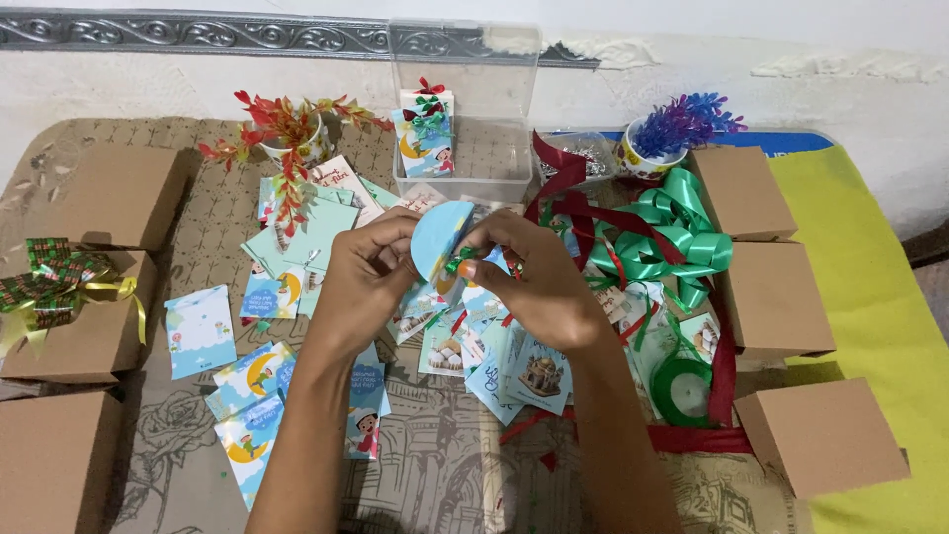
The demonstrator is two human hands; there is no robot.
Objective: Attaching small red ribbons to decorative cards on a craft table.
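The left hand and the right hand meet over the middle of the table, both closed in a pinch on a small light blue card with a rounded top, which stands up between the fingertips. At the card's lower edge, against the right fingers, sits a little green and orange ribbon bow; which fingers grip it I cannot tell. Just under both hands lies a heap of printed cards, and more cards are scattered below and outward of the left wrist. Outward of the right hand lies a tangle of green ribbon and dark red ribbon, with a green ribbon roll nearer the forearm. Beyond the fingertips stands a clear plastic box holding a decorated card. Brown cardboard boxes line the far right, and others the far left.
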